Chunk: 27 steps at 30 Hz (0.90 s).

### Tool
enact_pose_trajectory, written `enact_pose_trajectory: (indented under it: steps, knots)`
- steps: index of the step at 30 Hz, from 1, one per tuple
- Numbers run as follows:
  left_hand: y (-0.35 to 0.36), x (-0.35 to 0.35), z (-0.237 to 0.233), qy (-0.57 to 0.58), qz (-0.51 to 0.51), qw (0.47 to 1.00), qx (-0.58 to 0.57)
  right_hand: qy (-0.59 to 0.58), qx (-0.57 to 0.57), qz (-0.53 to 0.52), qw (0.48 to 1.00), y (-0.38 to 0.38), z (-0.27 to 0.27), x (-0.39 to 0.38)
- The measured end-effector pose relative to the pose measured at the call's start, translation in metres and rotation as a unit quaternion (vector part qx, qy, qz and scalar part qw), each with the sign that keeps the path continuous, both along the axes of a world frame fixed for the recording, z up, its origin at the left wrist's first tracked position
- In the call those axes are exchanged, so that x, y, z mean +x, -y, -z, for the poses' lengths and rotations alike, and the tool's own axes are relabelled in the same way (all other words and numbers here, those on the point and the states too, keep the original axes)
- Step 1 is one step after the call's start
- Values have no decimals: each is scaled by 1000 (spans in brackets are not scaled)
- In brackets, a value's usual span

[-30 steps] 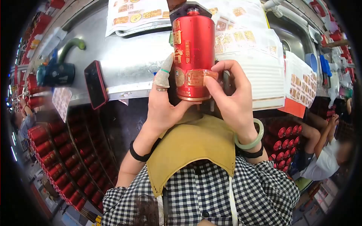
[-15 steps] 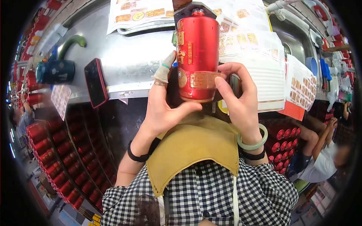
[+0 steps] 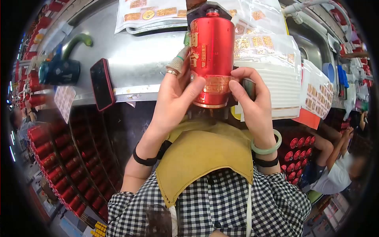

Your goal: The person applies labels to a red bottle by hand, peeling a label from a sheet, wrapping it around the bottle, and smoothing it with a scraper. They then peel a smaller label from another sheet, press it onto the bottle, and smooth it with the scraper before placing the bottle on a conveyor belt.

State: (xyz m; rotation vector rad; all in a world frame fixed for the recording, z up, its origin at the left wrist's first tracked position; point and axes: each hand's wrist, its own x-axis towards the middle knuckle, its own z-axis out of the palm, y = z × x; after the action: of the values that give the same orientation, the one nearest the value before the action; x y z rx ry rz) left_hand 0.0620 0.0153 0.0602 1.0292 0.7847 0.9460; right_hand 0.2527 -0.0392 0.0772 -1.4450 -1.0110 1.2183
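Observation:
A glossy red bottle point(image 3: 215, 43) with raised gold characters stands in front of me, its narrow neck pointing away. Around its lower part lies a gold label point(image 3: 217, 84). My left hand point(image 3: 173, 93) is wrapped on the bottle's left side, thumb pressed at the label's left end; a cloth cover sits on one fingertip. At the right side, my right hand point(image 3: 252, 93) has thumb and index finger closed at the label's right end, against the bottle's edge. The far fingers of both hands are partly hidden.
Sheets of gold labels point(image 3: 264, 49) lie on the metal bench right of the bottle, more at the back. A phone point(image 3: 102, 84) and a dark teal mug point(image 3: 59, 73) are on the left. Racks of red bottles point(image 3: 59, 162) stand below. A seated person point(image 3: 335, 173) is at right.
My left thumb has moved up from below the bottle onto the label's left part. The label's right end now lies closer to the bottle. The view has shifted slightly.

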Motion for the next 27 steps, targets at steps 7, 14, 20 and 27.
enact_pose_trajectory:
  steps: [7, 14, 20, 27]
  knots:
    - [3, 2, 2, -29, -2, 999, 34, -7, 3, 0, 1000, 1, 1, -1]
    - [4, 2, 2, -25, 2, 999, 20, -35, -24, 14, 999, 0, -2, -1]
    - [5, 2, 2, -16, -4, 1000, 21, -25, -16, 12, 1000, 0, 0, -1]
    - [8, 12, -2, -79, -17, 994, 69, -46, -16, 18, 999, 2, 2, 0]
